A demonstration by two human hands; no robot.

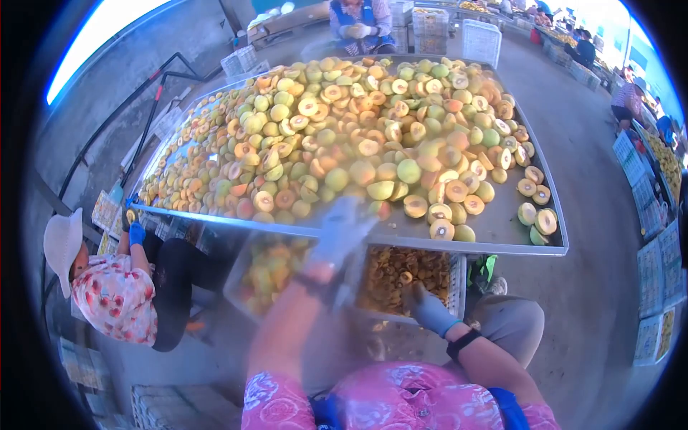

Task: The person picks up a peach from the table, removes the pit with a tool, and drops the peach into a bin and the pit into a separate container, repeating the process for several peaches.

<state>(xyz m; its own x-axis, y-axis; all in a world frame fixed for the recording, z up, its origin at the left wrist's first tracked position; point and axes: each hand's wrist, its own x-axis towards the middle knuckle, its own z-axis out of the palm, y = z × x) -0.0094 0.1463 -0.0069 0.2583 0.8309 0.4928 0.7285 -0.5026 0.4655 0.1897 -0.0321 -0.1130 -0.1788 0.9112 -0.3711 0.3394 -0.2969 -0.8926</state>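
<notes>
My left hand [342, 226], in a pale glove and smeared by motion, is over the near edge of the metal table [487, 246], next to the heap of halved fruit [337, 136]. Whether it holds anything does not show. My right hand [430, 308], gloved, is at the right part of a crate of brown pieces [403, 276] below the table edge. Its fingers are bent together, and what they hold, if anything, cannot be made out. To the left of that crate is a blurred crate of yellow-orange fruit [276, 272].
A co-worker in a light hat [115, 297] sits at the left. Another person's gloved hands [356, 31] are beyond the table's far side. Crates [648, 276] of fruit line the right, with more people farther back. A white crate [480, 43] stands behind the table.
</notes>
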